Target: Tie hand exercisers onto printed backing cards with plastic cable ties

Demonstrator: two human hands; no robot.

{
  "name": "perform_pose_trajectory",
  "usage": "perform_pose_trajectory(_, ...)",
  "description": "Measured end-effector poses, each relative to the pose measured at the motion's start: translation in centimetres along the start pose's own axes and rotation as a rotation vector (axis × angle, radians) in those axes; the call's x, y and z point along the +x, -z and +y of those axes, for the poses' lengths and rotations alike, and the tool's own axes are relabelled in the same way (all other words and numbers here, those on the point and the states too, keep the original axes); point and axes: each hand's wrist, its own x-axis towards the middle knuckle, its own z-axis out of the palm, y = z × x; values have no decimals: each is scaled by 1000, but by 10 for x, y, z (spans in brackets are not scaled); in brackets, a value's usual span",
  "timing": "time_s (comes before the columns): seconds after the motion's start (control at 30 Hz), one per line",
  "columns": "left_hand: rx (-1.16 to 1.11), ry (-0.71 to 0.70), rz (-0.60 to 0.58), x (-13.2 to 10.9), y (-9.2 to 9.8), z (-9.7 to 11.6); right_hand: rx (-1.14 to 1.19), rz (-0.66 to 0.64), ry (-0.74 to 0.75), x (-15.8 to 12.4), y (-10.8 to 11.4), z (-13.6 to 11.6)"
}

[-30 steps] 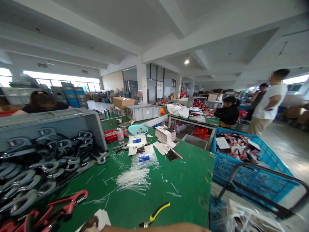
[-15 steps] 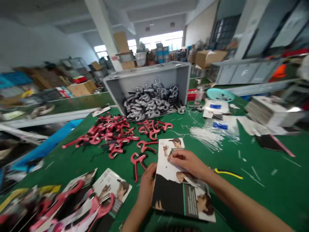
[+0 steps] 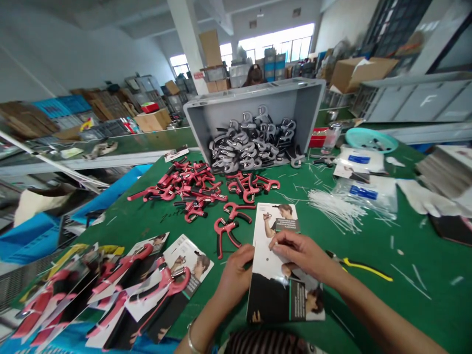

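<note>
A printed backing card (image 3: 273,295), showing people with a hand exerciser, stands tilted up in front of me. My left hand (image 3: 238,273) grips its left edge, the fingers partly hidden behind it. Against the card's white upper part, my right hand (image 3: 300,253) is closed, thumb and fingertips together; whatever they pinch is too small to make out. A small hole shows just below those fingertips. Pink-and-black hand grip exercisers (image 3: 226,233) lie just beyond my left hand. At the lower left, several cards with pink hand grips (image 3: 165,280) on them overlap.
Behind the pink pile (image 3: 188,182), a tipped grey crate (image 3: 254,91) holds grey hand grips (image 3: 250,145). White cable ties (image 3: 337,209) and yellow-handled pliers (image 3: 368,268) lie to the right. Farther right are a turquoise dish (image 3: 372,140) and stacked cards (image 3: 446,169). A person sits beyond the crate.
The view has swung left, so the table's contents appear farther right. Both hands stay at the same card, the left on its edge and the right against its white front.
</note>
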Motion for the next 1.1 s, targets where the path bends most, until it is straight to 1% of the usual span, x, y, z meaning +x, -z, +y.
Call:
perform_pose_trajectory(0.1, 5, -20, -48, -5, 4, 1, -34, -27, 16, -4, 2, 3)
perform_pose_trajectory(0.23, 13, -36, -48, -12, 6, -4, -96, -8, 58, -3, 4, 8)
perform_pose_trajectory(0.33, 56, -45, -40, -13, 6, -6, -95, -13, 70, -2, 1, 9)
perform_pose_trajectory(0.47, 93, -54, -69, -10, 6, -5, -98, -12, 82, -3, -5, 5)
perform_pose_trajectory(0.53, 64, 4, -33, -10, 2, -4, -130, -27, 75, -6, -5, 4)
perform_pose_trajectory(0.63, -132, 169, 52, -13, -3, 1, -282, -68, 92, -11, -8, 6)
perform_pose_trajectory(0.7, -278, 249, 34, -17, -4, 9, -375, -46, 107, -13, -12, 9)
perform_pose_trajectory(0.77, -337, 285, -12, -21, 1, 20, -390, -3, 162, -15, -18, 13)
perform_pose_trajectory(0.87, -259, 310, -4, -24, 13, 33, -306, 20, 268, -14, -27, 19)
perform_pose_trajectory(0.93, -179, 316, 4, -23, 18, 36, -272, 10, 307, -14, -30, 21)
perform_pose_trajectory(1.0, -144, 312, 6, -18, 16, 34, -274, 12, 326, -13, -31, 21)
perform_pose_trajectory(1.1, -175, 325, 49, -8, 4, 28, -299, 64, 322, -12, -31, 20)
